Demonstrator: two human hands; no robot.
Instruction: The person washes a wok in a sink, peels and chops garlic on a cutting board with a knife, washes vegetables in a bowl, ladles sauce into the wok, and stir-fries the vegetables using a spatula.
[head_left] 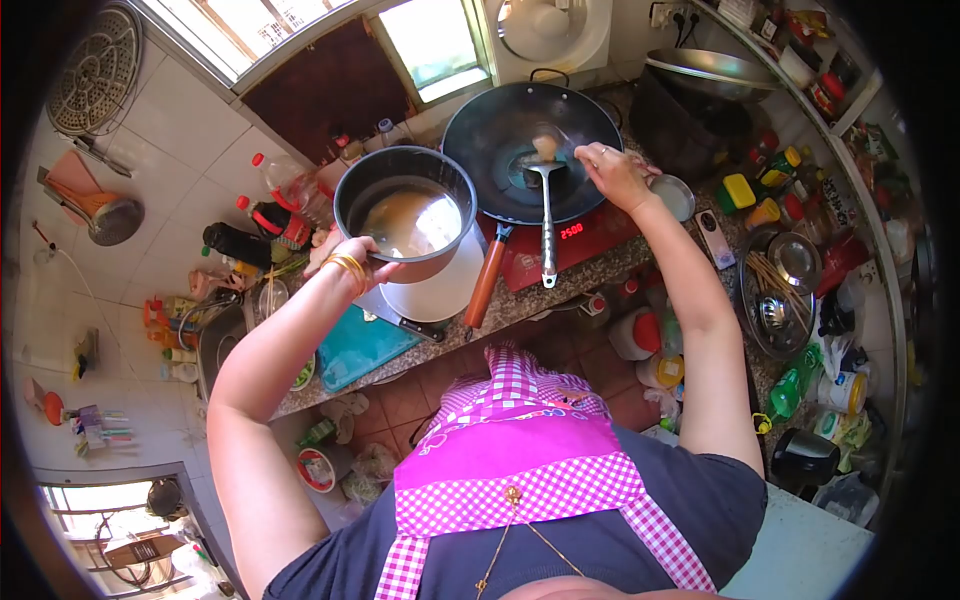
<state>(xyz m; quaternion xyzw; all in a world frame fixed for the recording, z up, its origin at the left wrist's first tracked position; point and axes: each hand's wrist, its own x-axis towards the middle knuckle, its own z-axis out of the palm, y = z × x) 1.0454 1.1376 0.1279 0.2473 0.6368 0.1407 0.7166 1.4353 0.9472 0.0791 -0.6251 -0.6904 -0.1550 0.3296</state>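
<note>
My left hand (pixel 358 262) grips the near-left side of a dark cooking pot (pixel 347 205) that has cloudy brownish liquid in it. The pot is just left of a black wok (pixel 480 150), above a pale round surface (pixel 450 285). Over the wok's right rim is my right hand (pixel 612 178), its fingers drawn together; whatever they may hold is too small to make out. A metal ladle or spatula (pixel 547 225) lies in the wok with its handle across the near rim. A small bowl (pixel 672 198) sits beside my right wrist.
The wok stands on a red cooker (pixel 560 245) showing 2500. A knife (pixel 420 328) and a teal cutting board (pixel 365 350) lie front left. Bottles (pixel 285 185) crowd the left wall. A phone (pixel 714 238) and a metal basin (pixel 775 305) with chopsticks are to the right.
</note>
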